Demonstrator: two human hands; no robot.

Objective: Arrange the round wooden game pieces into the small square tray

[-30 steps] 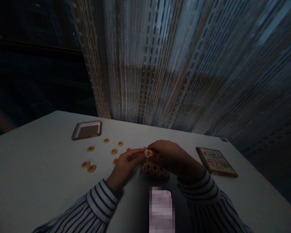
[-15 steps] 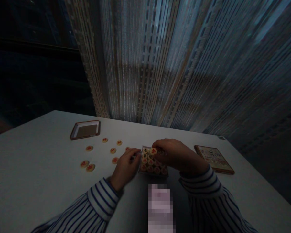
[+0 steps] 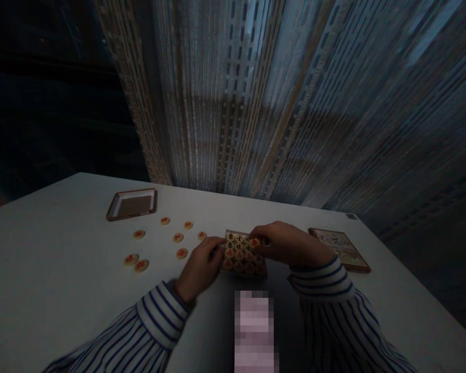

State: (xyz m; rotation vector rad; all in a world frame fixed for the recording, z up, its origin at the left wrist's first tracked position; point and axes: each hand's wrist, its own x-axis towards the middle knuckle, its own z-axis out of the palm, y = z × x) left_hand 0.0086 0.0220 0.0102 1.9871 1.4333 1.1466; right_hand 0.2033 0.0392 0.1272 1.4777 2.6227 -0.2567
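A small clear-edged box [image 3: 244, 276] in front of me holds rows of round Chinese chess pieces, marked in red and in black. My left hand [image 3: 201, 265] grips the box's left edge, thumb and fingers close together; the fingertips are partly hidden. Over the right part of the box, my right hand [image 3: 283, 243] pinches a red-marked Chinese chess piece [image 3: 255, 242] between thumb and fingers and covers some of the pieces there. Left of the box, several red-marked pieces lie loose, among them one loose piece [image 3: 181, 253] near my left hand.
A shallow brown-rimmed tray or lid [image 3: 152, 209] lies at the back left of the white table [image 3: 62, 248]. At the right is a flat case with a printed cover [image 3: 341, 248]. A string curtain [image 3: 233, 103] hangs behind the table's far edge.
My right hand has moved the pinched piece slightly right over the box, uncovering black-marked pieces in the back row. My left hand stays at the box's edge. The view has shifted slightly.
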